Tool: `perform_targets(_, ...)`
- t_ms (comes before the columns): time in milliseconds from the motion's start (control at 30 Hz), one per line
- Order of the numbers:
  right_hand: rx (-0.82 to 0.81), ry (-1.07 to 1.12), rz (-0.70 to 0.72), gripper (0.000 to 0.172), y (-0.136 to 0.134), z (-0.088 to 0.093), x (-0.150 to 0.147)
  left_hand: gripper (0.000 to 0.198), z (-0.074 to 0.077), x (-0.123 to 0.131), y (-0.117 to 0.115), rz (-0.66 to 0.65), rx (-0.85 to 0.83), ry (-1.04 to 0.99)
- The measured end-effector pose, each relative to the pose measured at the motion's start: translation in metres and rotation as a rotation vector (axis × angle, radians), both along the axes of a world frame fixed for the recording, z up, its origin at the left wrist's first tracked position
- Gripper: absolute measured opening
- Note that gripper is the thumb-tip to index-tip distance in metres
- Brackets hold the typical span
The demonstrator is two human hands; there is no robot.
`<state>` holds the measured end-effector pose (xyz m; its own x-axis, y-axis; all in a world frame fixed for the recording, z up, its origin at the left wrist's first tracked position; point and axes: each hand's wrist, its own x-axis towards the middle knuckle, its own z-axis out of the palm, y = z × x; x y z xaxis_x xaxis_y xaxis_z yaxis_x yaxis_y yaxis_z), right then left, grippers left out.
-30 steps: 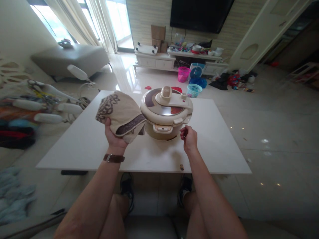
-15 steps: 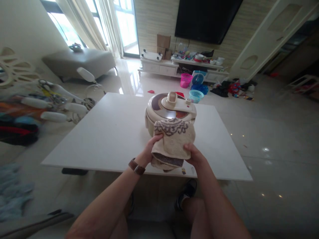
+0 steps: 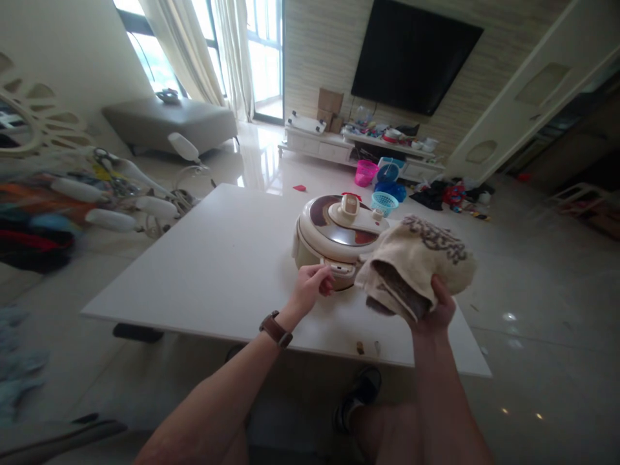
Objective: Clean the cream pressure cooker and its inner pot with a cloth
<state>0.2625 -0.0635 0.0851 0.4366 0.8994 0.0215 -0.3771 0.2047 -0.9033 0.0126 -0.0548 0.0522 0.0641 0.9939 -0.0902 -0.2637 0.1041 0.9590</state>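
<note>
A folded beige cloth [image 3: 411, 265] with a brown pattern hangs above the right part of the white table [image 3: 217, 278]. My right hand [image 3: 438, 307] grips its lower right side. Beside the cloth stands a beige and brown pressure cooker [image 3: 334, 232], its lid on and its front partly covered by my left hand [image 3: 314, 287]. That hand is at the cooker's front edge, fingers curled together; whether anything is between them is too small to tell. A brown watch is on the left wrist.
Two small items [image 3: 360, 348] lie near the table's front edge. Beyond the table are a blue basket [image 3: 384, 203], a pink basket [image 3: 366, 173] and a low white cabinet [image 3: 310, 144]. White lamp arms [image 3: 155, 207] stand at the left.
My left hand has let go of the cloth and moved to the cooker's front. My right hand has carried the cloth to the right, uncovering the cooker's front. The view has shifted slightly.
</note>
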Motion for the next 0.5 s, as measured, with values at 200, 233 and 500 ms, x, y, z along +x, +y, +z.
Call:
perform_targets(200,0.298,-0.659,-0.545,0.040,0.001,0.034,-0.026,0.045,-0.012,-0.010,0.006,0.133,-0.195,0.037)
perform_targets(233,0.285,-0.839,-0.520,0.033,0.002,0.034,-0.034,0.045,-0.012,-0.010,0.006,0.125,-0.206,0.024)
perform_targets(500,0.270,-1.726,0.173,0.059,0.032,0.032,-0.113,0.038,-0.013,-0.006,0.012,0.045,-0.222,-0.015)
